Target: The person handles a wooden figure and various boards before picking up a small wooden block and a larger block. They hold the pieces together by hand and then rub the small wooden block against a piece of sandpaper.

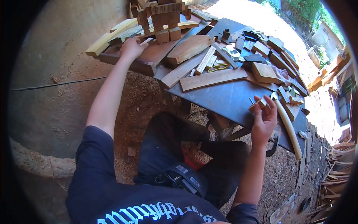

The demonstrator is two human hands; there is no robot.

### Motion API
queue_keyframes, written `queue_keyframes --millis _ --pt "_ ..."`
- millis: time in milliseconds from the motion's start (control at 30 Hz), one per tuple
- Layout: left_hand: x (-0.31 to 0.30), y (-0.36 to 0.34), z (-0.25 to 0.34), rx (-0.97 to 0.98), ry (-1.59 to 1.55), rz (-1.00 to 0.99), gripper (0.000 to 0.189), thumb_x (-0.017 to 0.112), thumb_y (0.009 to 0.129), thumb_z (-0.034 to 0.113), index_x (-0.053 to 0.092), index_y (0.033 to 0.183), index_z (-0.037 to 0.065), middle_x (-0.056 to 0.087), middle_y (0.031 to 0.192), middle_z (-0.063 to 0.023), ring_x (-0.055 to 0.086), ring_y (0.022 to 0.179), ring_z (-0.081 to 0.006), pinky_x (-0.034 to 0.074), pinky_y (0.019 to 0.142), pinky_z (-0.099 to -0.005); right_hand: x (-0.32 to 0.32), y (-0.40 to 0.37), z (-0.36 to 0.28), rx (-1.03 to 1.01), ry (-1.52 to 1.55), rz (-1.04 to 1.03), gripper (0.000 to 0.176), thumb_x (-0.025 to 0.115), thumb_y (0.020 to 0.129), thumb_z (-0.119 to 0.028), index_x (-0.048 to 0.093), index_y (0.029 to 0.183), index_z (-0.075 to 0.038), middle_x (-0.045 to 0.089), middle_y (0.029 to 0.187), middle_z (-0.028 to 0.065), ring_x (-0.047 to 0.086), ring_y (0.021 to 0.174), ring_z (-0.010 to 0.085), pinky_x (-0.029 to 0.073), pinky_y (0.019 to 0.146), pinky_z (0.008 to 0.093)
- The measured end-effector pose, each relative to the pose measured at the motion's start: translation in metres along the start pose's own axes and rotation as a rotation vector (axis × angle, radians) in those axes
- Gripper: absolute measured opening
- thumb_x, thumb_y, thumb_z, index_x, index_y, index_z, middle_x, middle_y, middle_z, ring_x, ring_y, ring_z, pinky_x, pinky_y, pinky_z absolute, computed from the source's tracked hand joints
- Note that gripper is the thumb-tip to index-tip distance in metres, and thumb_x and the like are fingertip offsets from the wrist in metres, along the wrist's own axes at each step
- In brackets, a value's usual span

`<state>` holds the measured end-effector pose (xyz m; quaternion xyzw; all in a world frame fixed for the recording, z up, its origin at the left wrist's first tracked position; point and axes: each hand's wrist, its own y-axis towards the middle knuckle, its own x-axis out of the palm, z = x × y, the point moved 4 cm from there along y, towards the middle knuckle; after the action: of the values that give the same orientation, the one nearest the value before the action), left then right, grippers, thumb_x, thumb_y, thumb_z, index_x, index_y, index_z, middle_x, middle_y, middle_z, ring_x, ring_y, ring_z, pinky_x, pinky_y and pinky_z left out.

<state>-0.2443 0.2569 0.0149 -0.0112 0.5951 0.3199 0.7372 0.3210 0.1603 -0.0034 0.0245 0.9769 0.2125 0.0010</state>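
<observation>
My left hand [132,48] is at the table's left end, its fingers closed on a small pale wood piece [146,42]. Just beyond it stands a stack of wooden blocks [166,18]. Over the table's front right part, my right hand [264,114] pinches a small wooden block [257,104]; a thin metal pin or screw sticks out beside it. Close to that hand, a curved wooden handle [288,125] lies along the table edge. A flat wooden strip [214,79] rests on the dark tabletop [223,102] between my hands.
Long pale boards [112,36] lie at the table's back left. A tape measure [234,53], a small dark bottle [226,34] and several wood offcuts cover the table's middle and right. A cable [59,85] runs from the wall. Scrap wood [337,173] lies at right.
</observation>
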Motion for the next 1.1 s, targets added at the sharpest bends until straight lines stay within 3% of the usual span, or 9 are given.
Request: queue_keyframes --millis 133,267,333,433,533,633,733,867,1100 --pt "0.022 0.015 -0.009 0.048 -0.149 -0.155 0.044 0.080 0.086 0.045 0.079 0.118 0.014 0.077 0.114 -0.0141 0.073 0.108 -0.0289 0.056 0.098 -0.0407 -0.001 -0.002 0.000 0.019 0.002 -0.049 0.039 0.068 0.099 0.000 0.053 0.136 -0.002 0.070 0.125 0.0161 0.067 0.115 0.0195 0.054 0.097 0.0327" --pt "0.013 0.000 0.002 0.053 -0.201 -0.073 0.038 0.080 0.088 0.038 0.080 0.115 0.011 0.077 0.111 -0.0140 0.074 0.103 -0.0291 0.056 0.095 -0.0401 0.001 -0.004 -0.001 0.024 -0.048 -0.057 0.047 0.068 0.095 0.007 0.052 0.138 -0.002 0.068 0.129 0.0151 0.067 0.117 0.0219 0.055 0.100 0.0342" --pt "-0.018 -0.044 0.035 0.068 -0.297 0.045 0.034 0.080 0.090 0.032 0.079 0.114 0.008 0.078 0.108 -0.0133 0.075 0.099 -0.0266 0.057 0.091 -0.0386 0.002 0.000 -0.003 0.046 -0.026 -0.091 0.052 0.067 0.092 0.010 0.051 0.140 -0.002 0.066 0.130 0.0149 0.068 0.118 0.0234 0.056 0.099 0.0348" --pt "-0.047 -0.145 0.130 0.195 -0.773 -0.115 0.027 0.075 0.096 0.015 0.074 0.121 0.005 0.077 0.106 -0.0053 0.069 0.096 -0.0137 0.055 0.084 -0.0316 0.004 0.003 -0.008 0.123 0.075 -0.131 0.060 0.067 0.088 0.014 0.049 0.143 -0.002 0.060 0.134 0.0144 0.068 0.119 0.0266 0.060 0.094 0.0357" --pt "-0.047 -0.220 0.209 0.536 -0.956 -0.363 0.029 0.076 0.092 0.007 0.069 0.120 0.005 0.077 0.105 -0.0069 0.071 0.098 -0.0157 0.054 0.087 -0.0326 0.002 0.004 -0.005 0.171 0.104 -0.227 0.057 0.069 0.088 0.013 0.051 0.141 -0.001 0.061 0.129 0.0124 0.067 0.121 0.0256 0.059 0.098 0.0349" --pt "-0.016 -0.252 0.249 0.591 -1.025 -0.477 0.030 0.076 0.090 0.009 0.068 0.119 0.003 0.075 0.103 -0.0121 0.073 0.100 -0.0239 0.055 0.088 -0.0357 0.001 0.001 -0.004 0.182 0.086 -0.274 0.055 0.070 0.089 0.011 0.054 0.139 -0.002 0.064 0.124 0.0105 0.068 0.119 0.0226 0.057 0.100 0.0343" --pt "-0.007 -0.257 0.255 0.758 -0.807 -0.266 0.033 0.078 0.090 0.013 0.068 0.120 0.001 0.073 0.105 -0.0146 0.072 0.101 -0.0289 0.055 0.089 -0.0373 0.001 0.000 -0.005 0.125 -0.004 -0.274 0.052 0.069 0.087 0.009 0.058 0.136 -0.003 0.067 0.116 0.0093 0.067 0.113 0.0168 0.055 0.101 0.0328" --pt "-0.011 -0.252 0.248 0.636 -0.851 -0.342 0.031 0.078 0.088 0.014 0.069 0.113 -0.001 0.072 0.105 -0.0203 0.068 0.102 -0.0367 0.053 0.091 -0.0443 0.000 -0.002 -0.007 0.112 -0.075 -0.170 0.048 0.066 0.085 0.006 0.062 0.132 -0.002 0.068 0.116 0.0103 0.068 0.110 0.0171 0.058 0.096 0.0325" --pt "-0.002 -0.244 0.237 0.667 -0.738 -0.296 0.037 0.079 0.090 0.021 0.069 0.119 -0.001 0.070 0.109 -0.0175 0.068 0.095 -0.0323 0.052 0.079 -0.0400 0.000 0.000 -0.010 0.050 -0.126 -0.158 0.051 0.066 0.081 0.004 0.063 0.131 -0.004 0.070 0.109 0.0113 0.072 0.099 0.0167 0.059 0.091 0.0318"
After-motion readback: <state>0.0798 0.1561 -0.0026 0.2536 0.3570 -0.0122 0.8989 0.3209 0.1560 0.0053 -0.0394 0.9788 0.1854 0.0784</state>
